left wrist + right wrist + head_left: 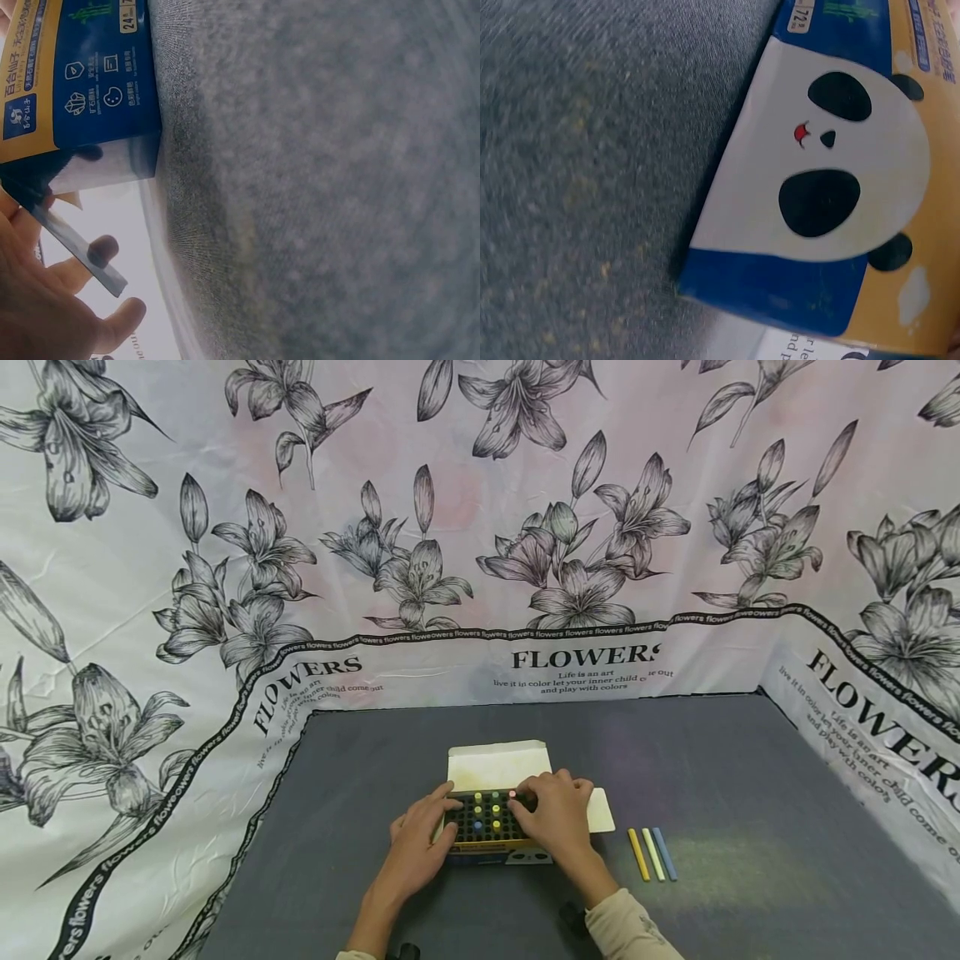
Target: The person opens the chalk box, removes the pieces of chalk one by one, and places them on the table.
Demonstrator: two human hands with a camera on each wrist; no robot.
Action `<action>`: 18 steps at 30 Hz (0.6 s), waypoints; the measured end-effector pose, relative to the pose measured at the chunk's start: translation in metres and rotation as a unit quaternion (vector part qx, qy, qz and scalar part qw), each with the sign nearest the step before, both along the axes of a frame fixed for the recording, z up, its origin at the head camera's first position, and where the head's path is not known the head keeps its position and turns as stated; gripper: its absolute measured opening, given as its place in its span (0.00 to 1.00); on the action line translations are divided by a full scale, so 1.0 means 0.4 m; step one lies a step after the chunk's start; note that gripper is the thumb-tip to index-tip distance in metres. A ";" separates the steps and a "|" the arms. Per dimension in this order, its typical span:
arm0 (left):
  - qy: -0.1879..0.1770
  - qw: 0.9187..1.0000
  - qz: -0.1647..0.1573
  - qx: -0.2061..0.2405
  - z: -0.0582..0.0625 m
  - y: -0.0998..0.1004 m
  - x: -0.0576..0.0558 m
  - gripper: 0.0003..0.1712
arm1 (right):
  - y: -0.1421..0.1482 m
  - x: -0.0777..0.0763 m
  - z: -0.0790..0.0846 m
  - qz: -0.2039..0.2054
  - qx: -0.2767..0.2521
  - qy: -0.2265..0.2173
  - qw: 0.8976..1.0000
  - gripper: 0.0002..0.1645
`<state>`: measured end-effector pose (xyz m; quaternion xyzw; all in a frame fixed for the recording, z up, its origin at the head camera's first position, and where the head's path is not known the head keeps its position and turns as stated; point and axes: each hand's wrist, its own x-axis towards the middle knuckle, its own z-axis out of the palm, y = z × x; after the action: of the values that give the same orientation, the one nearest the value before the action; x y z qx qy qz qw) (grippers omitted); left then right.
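An open chalk box (491, 845), blue and orange with a panda face (817, 150) on its front, stands on the grey table. Its dark tray of holes carries several chalk sticks, among them a blue chalk (477, 827) and a yellow chalk (496, 826). At the tray's back right, my right hand (558, 814) pinches the top of a pink chalk (512, 794) between thumb and finger. My left hand (422, 835) rests at the box's left side, fingers loosely extended along its edge. In the left wrist view, those fingers lie around a side flap (82, 244).
Behind the tray the raised lid (498, 764) leans back, and a white flap (601, 812) sticks out at the right. Three loose sticks lie right of the box: an orange-yellow chalk (638, 854), a pale yellow chalk (652, 854) and a blue chalk (664, 854). Flower-print cloth (420, 677) borders the table.
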<state>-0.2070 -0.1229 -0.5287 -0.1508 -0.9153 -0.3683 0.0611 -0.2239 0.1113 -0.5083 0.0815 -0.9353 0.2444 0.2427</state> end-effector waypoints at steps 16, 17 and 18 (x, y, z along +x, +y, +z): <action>-0.005 1.000 0.007 0.000 0.003 0.004 0.002 0.17 | -0.012 0.001 -0.001 -0.012 -0.021 0.039 0.999 0.06; -0.005 1.000 0.007 -0.001 0.003 0.004 0.002 0.17 | -0.013 0.001 -0.002 -0.012 -0.024 0.039 0.999 0.06; -0.005 1.000 0.008 -0.001 0.003 0.004 0.002 0.17 | -0.013 0.001 -0.002 -0.012 -0.027 0.039 0.999 0.05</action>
<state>-0.2062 -0.1211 -0.5273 -0.1419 -0.9173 -0.3674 0.0595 -0.2234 0.1060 -0.5091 0.0737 -0.9189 0.2635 0.2843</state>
